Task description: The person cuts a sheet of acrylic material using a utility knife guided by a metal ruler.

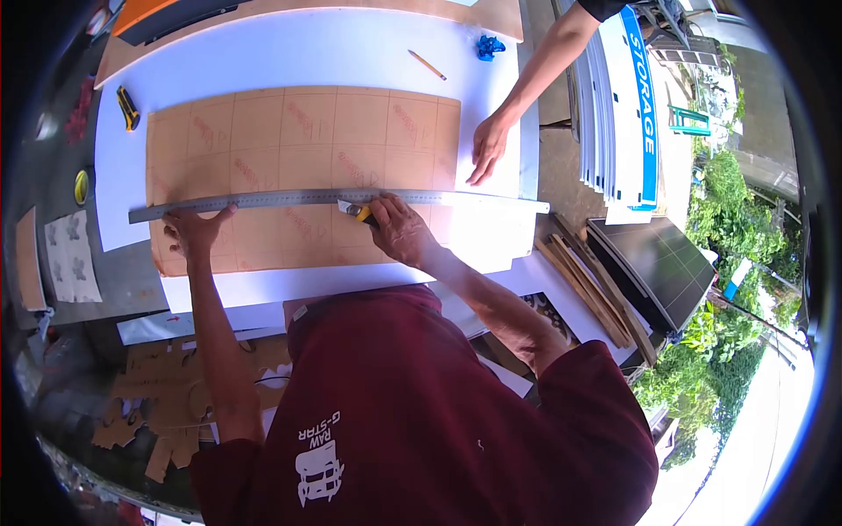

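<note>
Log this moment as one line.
left hand: on ruler | right hand: holding knife beside ruler | ruler: across brown sheet | co-worker's hand: near sheet's edge

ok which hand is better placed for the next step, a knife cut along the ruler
Probably the right hand: it holds the utility knife close to the ruler. The left hand is busy at the ruler, seemingly steadying it on the brown sheet.

The flat brown sheet has red marks. A long gray ruler crosses it from nine to three o'clock, poking past both sides. At four o'clock from the sheet's middle, a yellow knife meets the ruler's edge.
</note>
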Available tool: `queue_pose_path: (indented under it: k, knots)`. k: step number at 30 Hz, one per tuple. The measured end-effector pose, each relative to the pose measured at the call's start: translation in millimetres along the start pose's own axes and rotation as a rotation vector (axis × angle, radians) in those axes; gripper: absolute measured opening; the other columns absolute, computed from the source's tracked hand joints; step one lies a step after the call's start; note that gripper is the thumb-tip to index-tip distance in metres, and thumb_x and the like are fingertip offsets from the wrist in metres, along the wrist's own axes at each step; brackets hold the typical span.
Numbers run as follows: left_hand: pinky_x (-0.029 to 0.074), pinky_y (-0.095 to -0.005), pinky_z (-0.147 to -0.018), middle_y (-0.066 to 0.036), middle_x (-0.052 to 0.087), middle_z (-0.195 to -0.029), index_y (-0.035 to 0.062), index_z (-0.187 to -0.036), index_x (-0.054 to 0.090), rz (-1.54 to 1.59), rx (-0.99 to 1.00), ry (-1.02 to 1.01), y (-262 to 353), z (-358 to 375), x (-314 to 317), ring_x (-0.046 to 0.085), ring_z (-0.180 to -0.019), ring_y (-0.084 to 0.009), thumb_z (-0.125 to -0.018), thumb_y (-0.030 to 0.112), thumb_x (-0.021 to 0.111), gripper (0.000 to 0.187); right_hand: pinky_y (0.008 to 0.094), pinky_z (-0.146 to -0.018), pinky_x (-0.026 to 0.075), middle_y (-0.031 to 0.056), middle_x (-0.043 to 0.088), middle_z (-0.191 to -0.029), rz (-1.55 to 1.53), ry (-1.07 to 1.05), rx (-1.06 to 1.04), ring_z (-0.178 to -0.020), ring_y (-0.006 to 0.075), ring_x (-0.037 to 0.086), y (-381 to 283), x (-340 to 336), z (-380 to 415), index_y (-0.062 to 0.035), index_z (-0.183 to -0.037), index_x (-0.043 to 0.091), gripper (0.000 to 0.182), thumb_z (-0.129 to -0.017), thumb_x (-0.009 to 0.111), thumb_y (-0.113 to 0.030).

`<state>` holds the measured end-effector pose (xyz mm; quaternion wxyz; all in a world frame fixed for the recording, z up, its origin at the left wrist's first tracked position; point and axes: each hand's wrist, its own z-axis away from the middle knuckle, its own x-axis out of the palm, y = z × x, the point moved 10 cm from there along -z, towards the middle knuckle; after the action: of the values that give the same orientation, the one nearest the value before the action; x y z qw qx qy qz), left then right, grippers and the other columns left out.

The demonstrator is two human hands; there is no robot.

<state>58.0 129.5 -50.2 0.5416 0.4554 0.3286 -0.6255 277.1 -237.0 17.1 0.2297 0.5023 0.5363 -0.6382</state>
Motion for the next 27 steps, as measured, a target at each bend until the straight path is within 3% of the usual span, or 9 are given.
queue_pose_path:
  k: [9,14,18,20,27]
  knots:
    - [0.035,-0.0755,-0.103,-0.031,0.017,-0.159,-0.0043,-0.159,0.013,0.003,0.017,0.026,-1,-6,4,0.025,-0.144,-0.0528,-0.049,0.074,0.093,0.156,0.0477,-0.106,0.051,0.0224,0.06,-0.126,0.001,-0.01,-0.04,-0.126,0.0412,0.056,4,8,2,0.0021,-0.126,0.05,0.047,-0.085,0.068,-0.01]
    - [0.034,-0.0769,-0.104,-0.03,0.018,-0.161,-0.0045,-0.158,0.016,0.0,-0.001,-0.006,-2,-4,-1,0.026,-0.145,-0.053,-0.05,0.076,0.091,0.154,0.048,-0.106,0.051,0.0231,0.06,-0.127,-0.017,-0.058,-0.03,-0.127,0.0418,0.056,4,4,0,0.0027,-0.125,0.051,0.045,-0.085,0.069,-0.01]
    - [0.033,-0.0758,-0.106,-0.027,0.019,-0.161,-0.0018,-0.159,0.018,0.006,-0.026,0.014,-6,-6,5,0.025,-0.145,-0.0511,-0.049,0.074,0.092,0.153,0.0436,-0.101,0.052,0.0205,0.062,-0.115,0.003,-0.04,-0.06,-0.115,0.0386,0.06,-7,-9,-7,0.0054,-0.123,0.053,0.051,-0.077,0.075,-0.005]
    - [0.025,-0.0772,-0.11,-0.033,0.015,-0.16,-0.0104,-0.157,0.009,0.086,0.016,-0.041,3,3,-3,0.023,-0.146,-0.0539,-0.048,0.07,0.095,0.16,0.0447,-0.102,0.051,0.0216,0.061,-0.116,0.074,-0.048,-0.133,-0.114,0.039,0.06,-8,-3,-7,0.0062,-0.124,0.054,0.047,-0.082,0.072,-0.006]
    - [0.029,-0.0753,-0.106,-0.034,0.016,-0.159,-0.0098,-0.157,0.007,0.109,0.024,0.085,-1,4,-5,0.023,-0.145,-0.0522,-0.042,0.071,0.096,0.166,0.0496,-0.105,0.049,0.0271,0.06,-0.121,-0.069,-0.159,-0.13,-0.121,0.0445,0.057,-10,-8,-14,0.0069,-0.133,0.048,0.052,-0.087,0.067,-0.007]
